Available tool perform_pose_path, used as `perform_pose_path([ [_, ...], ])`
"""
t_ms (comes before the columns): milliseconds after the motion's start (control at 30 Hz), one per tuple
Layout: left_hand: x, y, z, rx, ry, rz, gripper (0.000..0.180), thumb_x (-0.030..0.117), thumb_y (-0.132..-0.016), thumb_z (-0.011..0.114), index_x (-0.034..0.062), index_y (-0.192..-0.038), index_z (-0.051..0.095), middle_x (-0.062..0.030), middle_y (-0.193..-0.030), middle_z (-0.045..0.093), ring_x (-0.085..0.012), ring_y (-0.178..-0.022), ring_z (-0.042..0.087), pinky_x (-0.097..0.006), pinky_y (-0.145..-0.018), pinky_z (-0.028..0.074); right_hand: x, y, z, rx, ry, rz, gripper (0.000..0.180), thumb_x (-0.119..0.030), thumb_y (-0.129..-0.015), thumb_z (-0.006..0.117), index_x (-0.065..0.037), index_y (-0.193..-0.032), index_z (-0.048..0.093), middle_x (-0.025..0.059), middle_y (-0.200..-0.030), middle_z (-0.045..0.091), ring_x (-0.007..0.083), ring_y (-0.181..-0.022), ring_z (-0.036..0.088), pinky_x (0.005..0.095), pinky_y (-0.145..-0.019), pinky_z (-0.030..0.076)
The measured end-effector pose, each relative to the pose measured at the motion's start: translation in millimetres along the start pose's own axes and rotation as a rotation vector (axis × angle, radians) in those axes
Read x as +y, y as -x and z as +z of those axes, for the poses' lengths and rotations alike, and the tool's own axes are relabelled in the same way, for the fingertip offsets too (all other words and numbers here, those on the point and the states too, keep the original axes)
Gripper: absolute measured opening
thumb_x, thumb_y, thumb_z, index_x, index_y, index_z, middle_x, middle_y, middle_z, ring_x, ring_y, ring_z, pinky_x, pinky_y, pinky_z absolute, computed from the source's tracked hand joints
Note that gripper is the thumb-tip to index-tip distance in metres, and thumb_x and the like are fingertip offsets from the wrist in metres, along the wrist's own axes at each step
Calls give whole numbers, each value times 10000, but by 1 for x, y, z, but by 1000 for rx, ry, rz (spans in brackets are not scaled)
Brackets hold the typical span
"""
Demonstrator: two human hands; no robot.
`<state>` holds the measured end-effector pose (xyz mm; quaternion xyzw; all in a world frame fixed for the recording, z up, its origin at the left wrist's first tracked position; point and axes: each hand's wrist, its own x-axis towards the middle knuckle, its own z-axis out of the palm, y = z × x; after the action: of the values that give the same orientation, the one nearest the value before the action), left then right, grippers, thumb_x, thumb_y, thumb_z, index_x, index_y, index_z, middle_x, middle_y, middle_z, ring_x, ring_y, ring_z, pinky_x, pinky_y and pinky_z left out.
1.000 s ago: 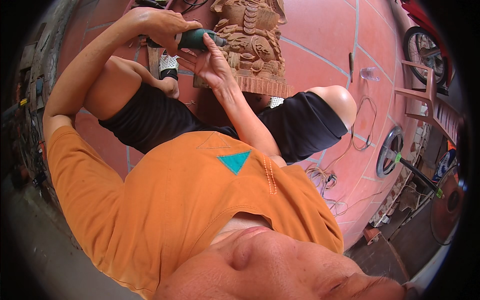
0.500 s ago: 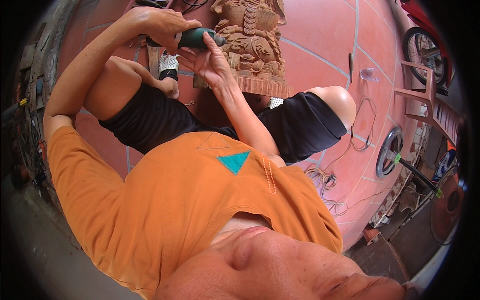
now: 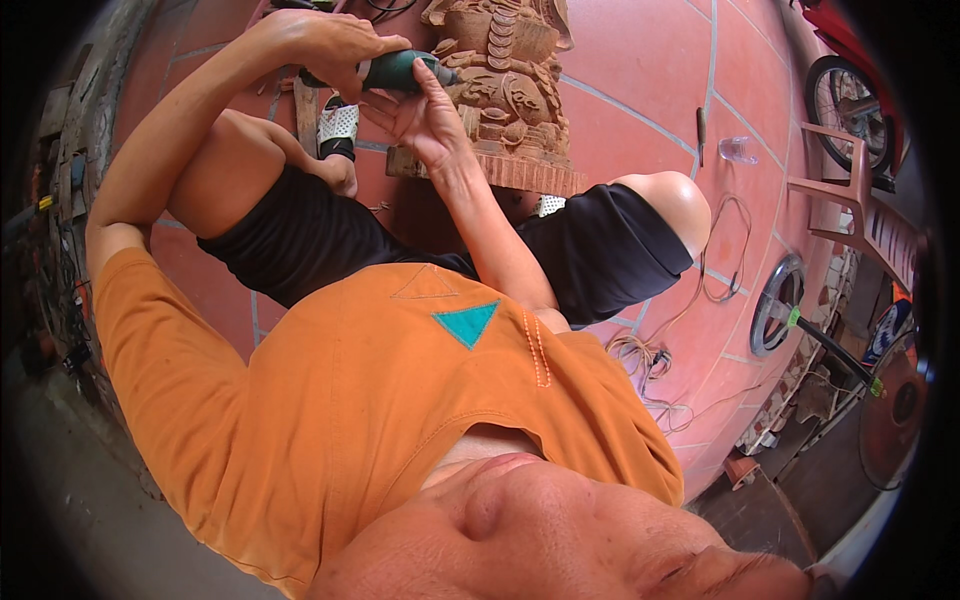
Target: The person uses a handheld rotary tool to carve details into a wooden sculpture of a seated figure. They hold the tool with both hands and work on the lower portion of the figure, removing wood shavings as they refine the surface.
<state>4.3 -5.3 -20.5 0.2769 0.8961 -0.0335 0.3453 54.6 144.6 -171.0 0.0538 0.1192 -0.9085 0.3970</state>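
A dark green die grinder (image 3: 395, 71) is held nearly level in front of me, its tip at the left side of a carved wooden statue (image 3: 505, 100). My left hand (image 3: 345, 52) wraps round the grinder's rear part from above, forefinger stretched along the body. From below, my right hand (image 3: 428, 118) steadies the front part, with the thumb pressed on it and the other fingers under it. Whether the tip touches the wood I cannot tell. The brown statue shows layered relief carving and rests on a thick base between my feet.
Red floor tiles surround me. To the right lie a dark slim tool (image 3: 701, 135), a clear plastic cup (image 3: 738, 150), a tangled cable (image 3: 650, 358) and a wheel-shaped disc (image 3: 778, 305). A pink plastic chair (image 3: 860, 190) and a wheel (image 3: 850, 115) stand farther right.
Both hands and the die grinder have shifted slightly to the right, the tip now a little farther over the statue's side. The statue has stayed put.
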Motion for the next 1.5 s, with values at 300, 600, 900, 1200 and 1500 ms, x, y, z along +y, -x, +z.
perform_pose_path([
  [300, 14, 4, -14, -78, 9, -60, 934, 275, -681, 729, 141, -1472, 251, -202, -878, 665, -348, -869, 647, -416, -838, 491, 1, 1, 0, -3, 16, 10, 565, -429, -885, 639, -81, -1286, 444, 166, -1161, 591, 359, -1107, 592, 547, -963, 480],
  [600, 8, 4, -10, -57, -86, 0, 906, 335, -695, 743, 155, -1452, 280, -193, -877, 668, -351, -865, 653, -425, -827, 504, 4, 5, 4, 15, -21, 28, 502, -399, -912, 610, -82, -1273, 467, 185, -1187, 611, 369, -1125, 583, 544, -990, 449],
  [900, 9, 7, -12, -68, -66, -2, 889, 283, -671, 743, 155, -1438, 312, -183, -870, 673, -347, -861, 656, -412, -815, 511, 7, 8, 5, 5, -30, 38, 508, -410, -900, 624, -85, -1262, 483, 174, -1194, 608, 359, -1123, 584, 544, -984, 450],
  [1200, 2, 3, -5, -10, -65, 27, 938, 291, -661, 756, 149, -1459, 283, -177, -884, 670, -341, -884, 645, -400, -831, 497, 2, 6, 5, 30, -23, 33, 504, -411, -902, 622, -75, -1253, 488, 181, -1207, 601, 379, -1146, 567, 530, -999, 438],
  [1500, 9, 4, -15, -93, 5, 24, 934, 254, -642, 766, 128, -1437, 292, -197, -894, 664, -363, -904, 634, -418, -832, 487, 1, 6, 3, 12, -29, 47, 459, -399, -915, 605, -88, -1240, 514, 159, -1187, 618, 335, -1114, 589, 534, -1004, 431],
])
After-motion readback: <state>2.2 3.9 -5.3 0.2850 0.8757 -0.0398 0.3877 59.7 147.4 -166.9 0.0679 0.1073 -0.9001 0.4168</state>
